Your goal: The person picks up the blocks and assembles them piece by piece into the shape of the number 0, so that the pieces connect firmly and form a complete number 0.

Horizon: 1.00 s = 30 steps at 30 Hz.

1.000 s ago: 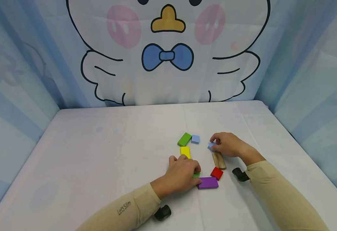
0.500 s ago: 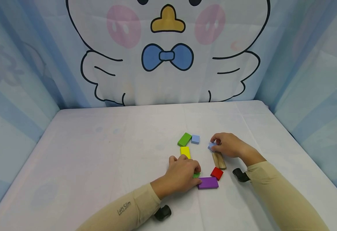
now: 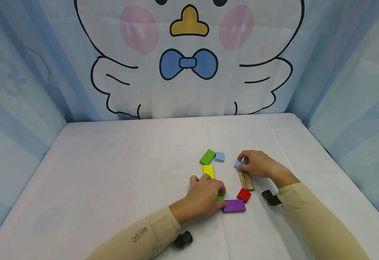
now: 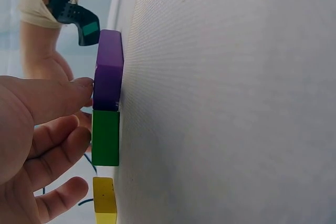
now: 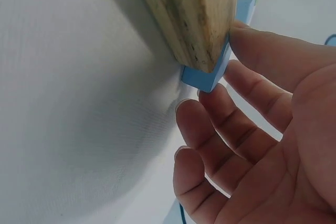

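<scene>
A loose ring of blocks lies on the white cloth. My right hand [image 3: 257, 164] pinches a light blue block [image 5: 198, 78] between thumb and fingers, at the far end of a bare wooden block [image 3: 246, 181]. My left hand [image 3: 203, 195] lies over the ring's near left side. In the left wrist view its thumb tip touches a purple block [image 4: 108, 72], and its loosely bent fingers are beside a green block [image 4: 105, 139]. That green block is mostly hidden under the hand in the head view. A yellow block [image 3: 208, 171] sits just beyond the left fingers.
A red block [image 3: 244, 195] lies between the wooden and purple blocks. At the ring's far side are a second green block [image 3: 207, 157] and another light blue block [image 3: 220, 156]. A printed cloth backdrop [image 3: 189, 94] stands behind the table.
My right hand has shifted very slightly toward me, with the light blue block still between its fingers. The left hand and the other blocks have not visibly moved.
</scene>
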Each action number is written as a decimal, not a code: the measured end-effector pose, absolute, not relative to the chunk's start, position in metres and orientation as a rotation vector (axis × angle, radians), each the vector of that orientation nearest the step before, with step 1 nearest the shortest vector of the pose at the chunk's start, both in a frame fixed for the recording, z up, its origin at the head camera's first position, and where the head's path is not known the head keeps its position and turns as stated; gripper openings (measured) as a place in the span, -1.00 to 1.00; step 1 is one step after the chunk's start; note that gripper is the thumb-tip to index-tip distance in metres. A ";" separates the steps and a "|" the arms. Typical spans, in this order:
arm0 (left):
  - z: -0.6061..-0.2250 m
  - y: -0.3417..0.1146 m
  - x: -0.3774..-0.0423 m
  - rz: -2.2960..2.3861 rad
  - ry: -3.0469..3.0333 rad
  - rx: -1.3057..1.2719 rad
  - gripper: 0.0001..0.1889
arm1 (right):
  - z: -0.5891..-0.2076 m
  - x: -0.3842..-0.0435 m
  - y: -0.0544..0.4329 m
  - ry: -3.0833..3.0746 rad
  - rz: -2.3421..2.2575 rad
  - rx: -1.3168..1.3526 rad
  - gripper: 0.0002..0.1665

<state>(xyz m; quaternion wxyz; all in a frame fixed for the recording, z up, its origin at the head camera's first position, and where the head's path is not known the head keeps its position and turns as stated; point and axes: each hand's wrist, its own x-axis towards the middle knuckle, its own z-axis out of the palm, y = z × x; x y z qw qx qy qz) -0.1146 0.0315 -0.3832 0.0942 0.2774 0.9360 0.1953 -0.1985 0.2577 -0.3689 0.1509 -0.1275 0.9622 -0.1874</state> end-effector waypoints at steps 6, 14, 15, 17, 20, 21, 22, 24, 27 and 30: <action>-0.384 0.031 -0.115 0.576 2.781 0.825 -0.73 | -0.368 -0.197 0.258 2.756 -0.539 -0.341 -0.64; -0.385 0.032 -0.115 0.579 2.782 0.826 -0.73 | -0.367 -0.196 0.257 2.752 -0.533 -0.334 -0.64; -0.385 0.032 -0.115 0.579 2.781 0.825 -0.73 | -0.367 -0.196 0.258 2.751 -0.532 -0.336 -0.64; -0.385 0.032 -0.115 0.578 2.782 0.826 -0.73 | -0.367 -0.196 0.258 2.748 -0.531 -0.338 -0.63; -0.385 0.032 -0.115 0.575 2.784 0.827 -0.73 | -0.367 -0.196 0.258 2.748 -0.525 -0.331 -0.63; -0.385 0.032 -0.115 0.574 2.785 0.828 -0.73 | -0.367 -0.196 0.258 2.746 -0.523 -0.335 -0.63; -0.385 0.032 -0.115 0.573 2.786 0.829 -0.73 | -0.367 -0.196 0.258 2.745 -0.523 -0.331 -0.63; -0.385 0.032 -0.115 0.574 2.786 0.830 -0.73 | -0.367 -0.195 0.258 2.743 -0.522 -0.327 -0.63; -0.385 0.032 -0.115 0.577 2.785 0.830 -0.73 | -0.368 -0.196 0.258 2.740 -0.526 -0.333 -0.63; -0.385 0.032 -0.115 0.576 2.784 0.827 -0.73 | -0.369 -0.196 0.259 2.738 -0.532 -0.339 -0.63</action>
